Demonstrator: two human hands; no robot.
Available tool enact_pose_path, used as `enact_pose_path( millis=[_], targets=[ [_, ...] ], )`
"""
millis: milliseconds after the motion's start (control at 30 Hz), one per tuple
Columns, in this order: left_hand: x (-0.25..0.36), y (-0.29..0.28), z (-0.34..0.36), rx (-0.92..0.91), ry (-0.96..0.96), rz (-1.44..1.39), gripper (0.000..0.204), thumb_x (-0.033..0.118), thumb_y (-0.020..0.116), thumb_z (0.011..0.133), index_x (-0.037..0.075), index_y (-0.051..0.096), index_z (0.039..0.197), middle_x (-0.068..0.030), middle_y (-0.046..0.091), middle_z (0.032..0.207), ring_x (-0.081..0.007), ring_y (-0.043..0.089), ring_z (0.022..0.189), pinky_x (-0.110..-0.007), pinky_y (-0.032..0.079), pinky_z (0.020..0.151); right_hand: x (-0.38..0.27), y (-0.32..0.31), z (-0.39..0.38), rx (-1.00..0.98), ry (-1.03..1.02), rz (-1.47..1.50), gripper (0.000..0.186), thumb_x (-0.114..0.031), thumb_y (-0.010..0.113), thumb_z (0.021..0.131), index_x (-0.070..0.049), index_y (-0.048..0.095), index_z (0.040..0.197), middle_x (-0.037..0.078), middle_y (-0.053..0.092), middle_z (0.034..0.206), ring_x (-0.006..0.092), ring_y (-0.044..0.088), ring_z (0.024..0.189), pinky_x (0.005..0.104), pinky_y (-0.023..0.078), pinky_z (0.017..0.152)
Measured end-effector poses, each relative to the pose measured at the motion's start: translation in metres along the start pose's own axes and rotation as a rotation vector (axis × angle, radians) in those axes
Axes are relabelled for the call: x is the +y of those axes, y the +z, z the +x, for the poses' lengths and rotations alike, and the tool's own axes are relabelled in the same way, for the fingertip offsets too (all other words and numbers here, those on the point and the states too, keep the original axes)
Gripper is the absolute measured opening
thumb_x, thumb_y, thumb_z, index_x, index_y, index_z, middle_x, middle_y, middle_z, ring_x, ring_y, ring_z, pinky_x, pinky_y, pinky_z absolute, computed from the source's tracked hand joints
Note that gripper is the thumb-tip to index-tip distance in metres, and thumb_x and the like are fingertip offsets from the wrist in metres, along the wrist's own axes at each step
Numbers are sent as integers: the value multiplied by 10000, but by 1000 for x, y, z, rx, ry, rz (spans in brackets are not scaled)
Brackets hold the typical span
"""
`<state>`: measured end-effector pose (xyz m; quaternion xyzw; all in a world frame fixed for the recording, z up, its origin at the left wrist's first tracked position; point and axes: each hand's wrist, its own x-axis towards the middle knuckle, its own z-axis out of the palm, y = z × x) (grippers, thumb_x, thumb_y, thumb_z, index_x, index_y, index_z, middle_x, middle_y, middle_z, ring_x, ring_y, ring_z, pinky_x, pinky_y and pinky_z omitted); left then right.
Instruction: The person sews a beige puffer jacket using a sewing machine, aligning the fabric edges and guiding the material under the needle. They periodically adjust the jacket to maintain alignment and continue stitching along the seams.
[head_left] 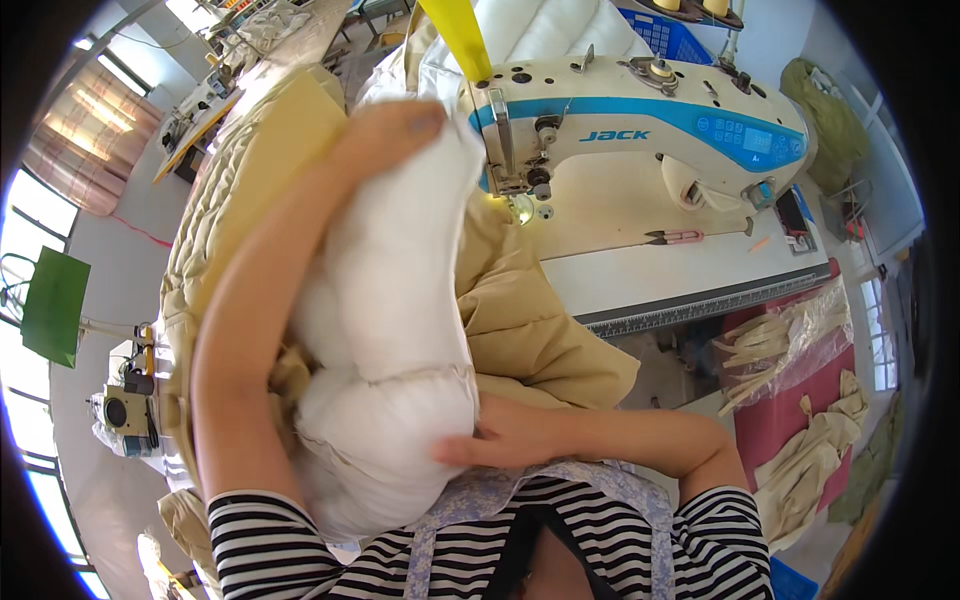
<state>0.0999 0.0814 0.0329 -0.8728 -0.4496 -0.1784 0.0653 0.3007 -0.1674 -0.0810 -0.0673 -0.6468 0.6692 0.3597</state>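
A padded jacket piece, white quilted lining (390,290) on one side and tan shell (530,310) on the other, lies bunched across my lap and the sewing table. My left hand (395,135) reaches far forward onto the white padding's upper end, blurred by motion, so its fingers are hard to read. Nearer to me, my right hand (495,435) grips the lower edge of the white padding, thumb on top and fingers behind it. Right of the padding stands a white and blue sewing machine (640,130), its needle area lit beside the tan fabric.
Pink-handled snips (680,237) lie on the machine bed, and a ruler strip (720,298) runs along the table's near edge. Tan fabric strips (780,340) in clear plastic rest at the right. A yellow strip (455,35) hangs above the machine head. A blue crate (665,38) stands behind.
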Motion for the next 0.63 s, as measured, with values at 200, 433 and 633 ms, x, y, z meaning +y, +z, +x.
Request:
enact_pose_path(
  millis=[200, 433, 633],
  targets=[
    [31, 99, -82, -281, -232, -680, 202, 206, 660, 919, 34, 707, 1015, -115, 708, 941, -198, 653, 892, -292, 506, 813, 26, -132, -25, 467, 128, -891, 187, -135, 641, 878, -72, 682, 1049, 146, 671, 996, 313, 654, 872, 386, 537, 784],
    [61, 130, -77, -328, 27, -562, 175, 183, 652, 896, 70, 694, 1023, -127, 700, 931, -323, 655, 859, -395, 525, 777, 75, -147, -2, -216, 23, -957, 264, -104, 590, 800, -66, 697, 1038, 124, 667, 1100, 356, 581, 1079, 478, 467, 975],
    [39, 148, -73, -333, -259, -355, 285, 264, 618, 901, 68, 698, 1092, -158, 716, 973, -330, 667, 912, -414, 509, 883, 83, -147, -28, -16, 15, -584, 419, -15, 589, 832, -88, 658, 1239, 115, 644, 1265, 282, 533, 1276, 434, 375, 1142]
  ],
)
